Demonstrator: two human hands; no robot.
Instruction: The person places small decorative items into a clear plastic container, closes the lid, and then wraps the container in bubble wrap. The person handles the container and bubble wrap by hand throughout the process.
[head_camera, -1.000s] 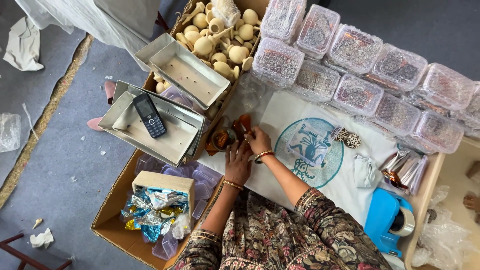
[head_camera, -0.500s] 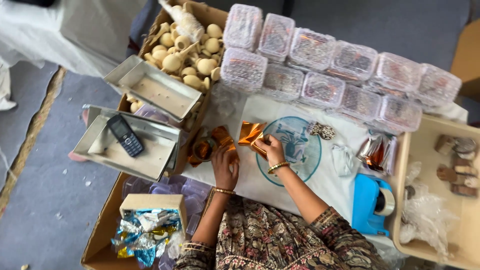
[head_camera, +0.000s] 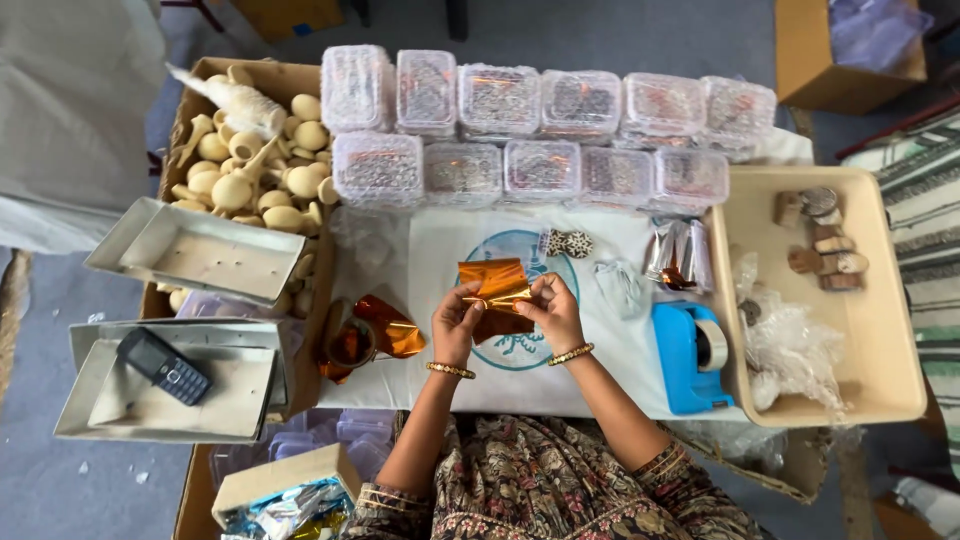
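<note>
Both hands (head_camera: 505, 318) pinching orange foil (head_camera: 492, 290)

Foil sheet (head_camera: 494, 290) shiny copper-orange. Tape dispenser (head_camera: 688, 355) bright blue. Bangles (head_camera: 450, 370) gold. Bench cloth (head_camera: 440, 250) white, teal round print. Mobile phone (head_camera: 164, 366) black. Tray (head_camera: 870, 300) cream. Garment (head_camera: 540, 485) dark floral.

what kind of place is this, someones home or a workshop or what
Probably a small craft or packing workstation. Both hands, left hand and right hand, hold a copper foil sheet over the cloth-covered table, with rows of clear lidded boxes, a carton of pale wooden pieces and a blue tape dispenser around.
</note>
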